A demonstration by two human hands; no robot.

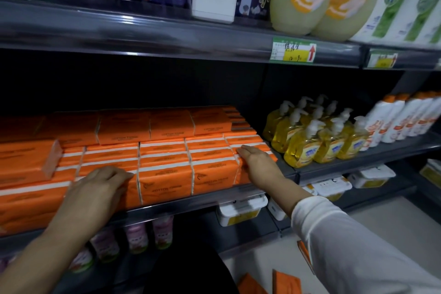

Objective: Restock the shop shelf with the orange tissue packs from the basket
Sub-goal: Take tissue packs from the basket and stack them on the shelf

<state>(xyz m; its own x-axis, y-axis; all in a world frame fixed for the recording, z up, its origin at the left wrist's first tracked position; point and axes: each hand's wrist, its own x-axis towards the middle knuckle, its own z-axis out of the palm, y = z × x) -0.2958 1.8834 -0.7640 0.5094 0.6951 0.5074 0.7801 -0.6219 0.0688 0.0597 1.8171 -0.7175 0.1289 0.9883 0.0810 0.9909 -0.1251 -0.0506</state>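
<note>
Head view: the soft plastic-wrapped orange tissue packs are sitting in tight rows on the dark metal middle shelf, w/ a second layer stacked behind. A few more loose orange packs are showing at the bottom edge, prob. in the basket, tho the basket itself isn't showing. Risk, as I'm judging it: the front row is sitting right at the shelf lip, so uneven pushing could be tipping a pack over the edge. Shoving the row too far right could be knocking it into the clear yellow pump-top soap bottles just beside. The left hand is lying palm-down over a front pack, fingers relaxed on its top, not pinching anything. The right hand, coming out of a white long sleeve, is pressing flat w/ straight fingers against the row's right end. Hands are well apart, both unclenched, neither one carrying a pack.
</note>
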